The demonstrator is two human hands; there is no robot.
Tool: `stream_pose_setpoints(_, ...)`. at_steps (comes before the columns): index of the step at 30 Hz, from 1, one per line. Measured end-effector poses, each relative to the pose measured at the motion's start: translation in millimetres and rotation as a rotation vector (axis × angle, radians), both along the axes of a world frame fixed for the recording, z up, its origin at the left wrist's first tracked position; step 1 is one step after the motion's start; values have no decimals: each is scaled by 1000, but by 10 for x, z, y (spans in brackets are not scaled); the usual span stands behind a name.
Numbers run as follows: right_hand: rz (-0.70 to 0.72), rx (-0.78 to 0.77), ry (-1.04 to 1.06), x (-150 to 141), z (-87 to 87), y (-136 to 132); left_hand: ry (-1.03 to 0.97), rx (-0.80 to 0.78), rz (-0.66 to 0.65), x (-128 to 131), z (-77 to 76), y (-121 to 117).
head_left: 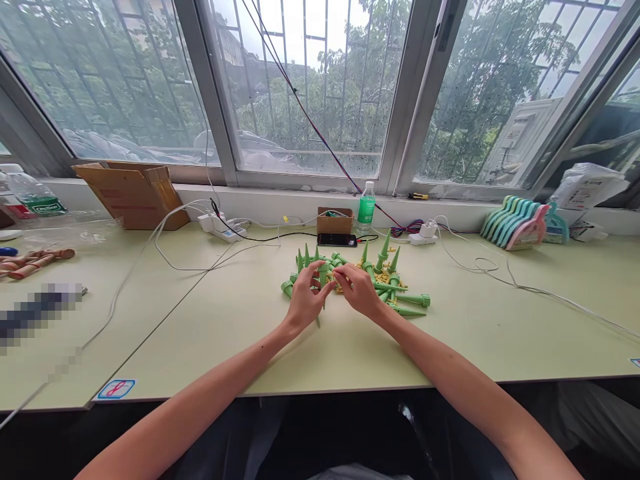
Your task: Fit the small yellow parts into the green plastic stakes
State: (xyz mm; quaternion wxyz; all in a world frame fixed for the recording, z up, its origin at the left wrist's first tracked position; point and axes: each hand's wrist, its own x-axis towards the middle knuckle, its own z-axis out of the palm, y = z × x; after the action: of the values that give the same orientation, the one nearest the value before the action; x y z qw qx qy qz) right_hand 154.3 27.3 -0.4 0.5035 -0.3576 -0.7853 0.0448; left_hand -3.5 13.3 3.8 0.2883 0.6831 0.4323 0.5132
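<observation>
My left hand (305, 299) is closed around a green plastic spike (324, 275) with a ribbed cap-like end up and its point down. Beside it, my right hand (358, 288) has thumb and forefinger pinched together close to the spike's upper part; whatever lies between those fingertips is too small to make out. More green spikes lie and stand around both hands, among them an upright one (383, 252) and one lying on its side (413, 300). Small yellow pieces (400, 279) are heaped among the spikes, partly hidden by my right hand.
Behind the pile are a phone (337, 240), a small cardboard box (327, 224) and a green-labelled bottle (367, 208). White cables and a power strip (227, 231) run across the table (240, 313). Pastel hangers (515, 223) stand right; a large carton (133, 197) stands left.
</observation>
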Motion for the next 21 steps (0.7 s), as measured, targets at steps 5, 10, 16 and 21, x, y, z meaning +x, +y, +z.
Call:
stream_pose_setpoints(5,6,-7,1,5,-3,10,3,-3,-3,0,0,0)
stream_pose_setpoints(10,0,-23,-6,13,-18,17,14,-16,0,0,4,-1)
stream_pose_setpoints(16,0,-22,-2,10,-16,19,10,-19,-1,3,-4,5)
stream_pose_setpoints(21,-7,-30,-4,9,-13,23,15,-19,-3,1,-6,8)
